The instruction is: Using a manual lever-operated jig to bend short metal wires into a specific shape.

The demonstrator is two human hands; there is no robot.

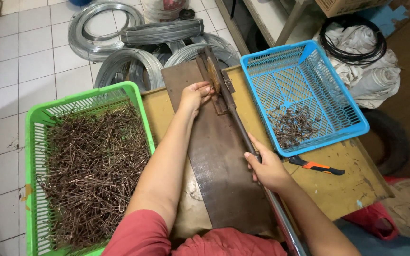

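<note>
Head view: wire bending at a bench jig.
Right hand [267, 167] wraps fingers around the stiff, heavy-looking lever [243, 132] mid-shaft; left hand [193, 95] pinches a thin, springy wire piece at the jig head [213, 71].

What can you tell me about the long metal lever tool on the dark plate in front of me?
The long rusty-brown metal lever tool lies on a dark flat metal plate on the yellowish worktable. Its head, a block with upright brown jaws, sits at the plate's far end; a slim bar runs diagonally back toward the person, turning shiny silver near the bottom edge. The right hand wraps the bar midway; the left hand has its fingertips at the head.
</note>
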